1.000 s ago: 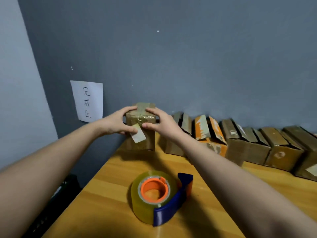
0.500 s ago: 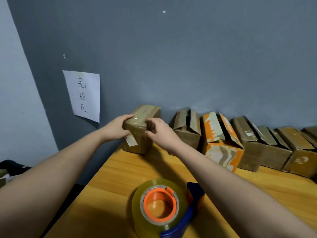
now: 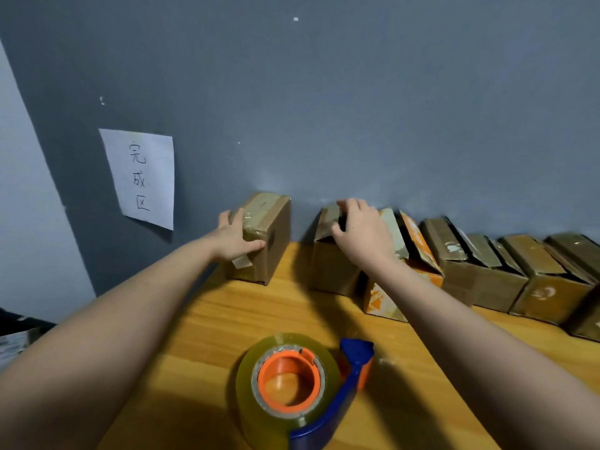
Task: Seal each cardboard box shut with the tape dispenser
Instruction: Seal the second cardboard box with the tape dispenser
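Against the wall, just right of the paper sign (image 3: 141, 178), sat the taped box (image 3: 264, 235), its top seam covered in clear tape and a loose tape end hanging down its near face. The left hand (image 3: 235, 237) held it at its near left corner, fingers along the side and thumb pressed on the front, likely to settle it beneath the sign, which seemed to mark a spot for finished boxes. Right of the taped box, with a gap between, stood the next box (image 3: 334, 264), flaps unsealed. The right hand (image 3: 362, 232) lay on its top with fingers curled over a flap, probably to pull it forward for sealing. Farther right from the taped box ran a row of open boxes (image 3: 487, 271), packed side by side and crowding the next box, so lifting it out could drag its orange neighbour. Nearer the person than the taped box, the tape dispenser (image 3: 302, 388) lay untouched on the counter (image 3: 201, 336).
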